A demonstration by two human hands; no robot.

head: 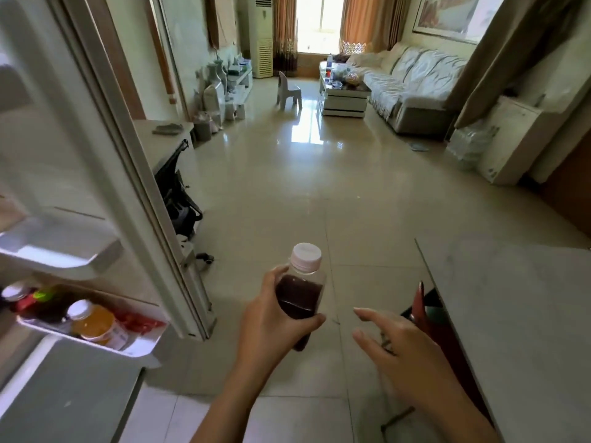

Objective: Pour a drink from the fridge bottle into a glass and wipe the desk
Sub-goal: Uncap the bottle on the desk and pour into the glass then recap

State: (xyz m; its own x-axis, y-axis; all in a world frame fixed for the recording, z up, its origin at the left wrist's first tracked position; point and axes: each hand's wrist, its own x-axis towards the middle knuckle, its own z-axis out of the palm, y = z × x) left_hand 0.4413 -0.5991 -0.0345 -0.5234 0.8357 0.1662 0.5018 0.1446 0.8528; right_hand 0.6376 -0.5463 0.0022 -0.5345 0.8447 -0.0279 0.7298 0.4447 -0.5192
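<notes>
My left hand (pixel 271 318) grips a small clear bottle (pixel 300 295) of dark red-brown drink with a white cap, held upright over the tiled floor in the lower middle. My right hand (pixel 396 343) hovers a short way to the bottle's right, fingers relaxed and spread, holding nothing. The grey-white desk top (pixel 511 314) fills the lower right, just beyond my right hand. No glass or cloth shows in this view.
The fridge door (pixel 96 187) stands open at the left, its lower shelf (pixel 89 337) holding an orange bottle and several others. A red chair back (pixel 422 308) sits at the desk's edge. Tiled floor runs ahead to a sofa (pixel 412 87) and coffee table (pixel 345 97).
</notes>
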